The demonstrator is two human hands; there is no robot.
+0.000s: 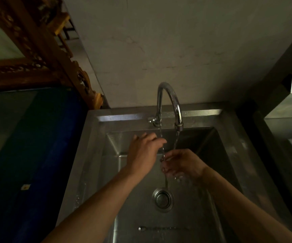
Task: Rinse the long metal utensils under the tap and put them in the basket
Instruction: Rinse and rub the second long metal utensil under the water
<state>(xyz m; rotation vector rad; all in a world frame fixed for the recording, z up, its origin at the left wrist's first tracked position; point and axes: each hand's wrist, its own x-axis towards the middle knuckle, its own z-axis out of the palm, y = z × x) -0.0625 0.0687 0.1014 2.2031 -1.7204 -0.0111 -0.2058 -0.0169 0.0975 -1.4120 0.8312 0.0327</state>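
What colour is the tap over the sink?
Shiny silver chrome; the tap shows best in the head view.

A utensil (162, 228) lies in the sink (96, 155), before the drain (162, 199).

Steel sink (96, 155): long utensil (162, 228) on floor (near drain (162, 199)).

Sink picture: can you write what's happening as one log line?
step: rinsing | left hand: pinches utensil | right hand: holds utensil under tap | second utensil: in sink | basket: unseen
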